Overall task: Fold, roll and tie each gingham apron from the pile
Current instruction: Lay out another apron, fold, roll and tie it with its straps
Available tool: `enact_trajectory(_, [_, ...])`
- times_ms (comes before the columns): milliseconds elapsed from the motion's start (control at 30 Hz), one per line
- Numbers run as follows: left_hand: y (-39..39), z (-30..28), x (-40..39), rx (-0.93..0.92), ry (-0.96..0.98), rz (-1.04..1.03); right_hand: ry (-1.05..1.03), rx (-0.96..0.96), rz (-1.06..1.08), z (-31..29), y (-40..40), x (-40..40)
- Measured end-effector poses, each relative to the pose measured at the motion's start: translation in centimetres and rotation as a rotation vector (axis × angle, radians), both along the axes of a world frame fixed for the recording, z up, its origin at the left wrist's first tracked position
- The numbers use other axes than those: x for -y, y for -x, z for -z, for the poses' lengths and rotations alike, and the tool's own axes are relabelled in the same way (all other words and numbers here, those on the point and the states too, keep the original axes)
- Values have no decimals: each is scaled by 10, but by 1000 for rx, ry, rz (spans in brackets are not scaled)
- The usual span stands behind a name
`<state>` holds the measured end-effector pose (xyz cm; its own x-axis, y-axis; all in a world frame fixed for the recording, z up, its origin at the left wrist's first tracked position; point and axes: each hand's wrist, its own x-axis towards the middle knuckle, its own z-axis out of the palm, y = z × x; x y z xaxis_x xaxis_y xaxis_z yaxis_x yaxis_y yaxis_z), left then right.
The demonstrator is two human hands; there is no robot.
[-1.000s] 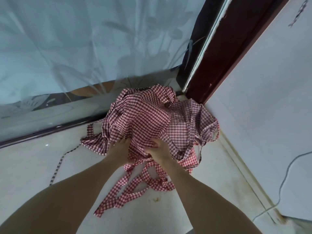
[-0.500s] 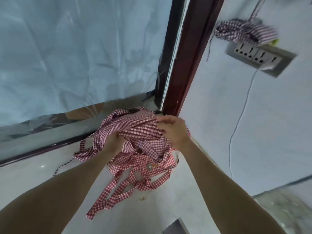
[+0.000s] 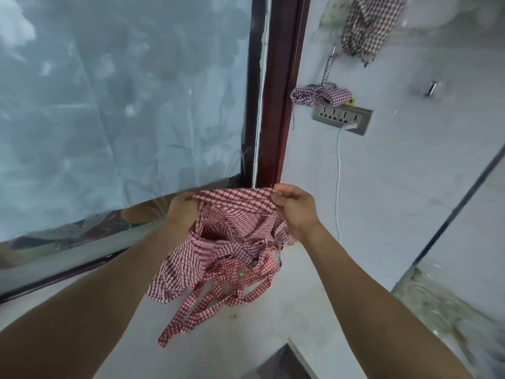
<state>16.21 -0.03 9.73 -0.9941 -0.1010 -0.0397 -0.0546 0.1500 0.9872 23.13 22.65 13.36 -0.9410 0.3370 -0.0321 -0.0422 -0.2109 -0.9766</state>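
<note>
One rolled, tied bundle (image 3: 320,96) done up at 1 o'clock. Both hands, left (image 3: 183,210) and right (image 3: 295,208), pinching apron (image 3: 235,214) edge, lifted off pile (image 3: 246,272); folding not started.

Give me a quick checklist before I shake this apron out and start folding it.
1. Left hand grips the top edge: ok.
2. Right hand pinches the other end: ok.
3. Apron lifted free of the pile: cannot tell, the cloth overlaps.
4. Straps untangled: not ok, they lie crossed.
5. Top edge stretched flat: ok.
</note>
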Motion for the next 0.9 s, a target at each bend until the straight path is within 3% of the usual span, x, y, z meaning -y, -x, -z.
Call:
enact_trajectory(133, [-37,-16,-8,167,224,215,75,-21,-243,3,-18,4])
enact_trajectory(233, [-68,-25,-10,203,273,342,-18,24,-376,14,-39,21])
enact_trajectory(433, [-94,-21,6,216,391,751,-389,100,-49,43,-56,26])
enact_trajectory(500, [-92,-15,21,178,483,818,-368,146,54,38,-53,20])
enact_trajectory(733, [-56,48,106,73,798,771,-62,194,160,13,-47,27])
enact_trajectory(900, [-53,44,155,47,890,550,91,145,215,-2,-43,36])
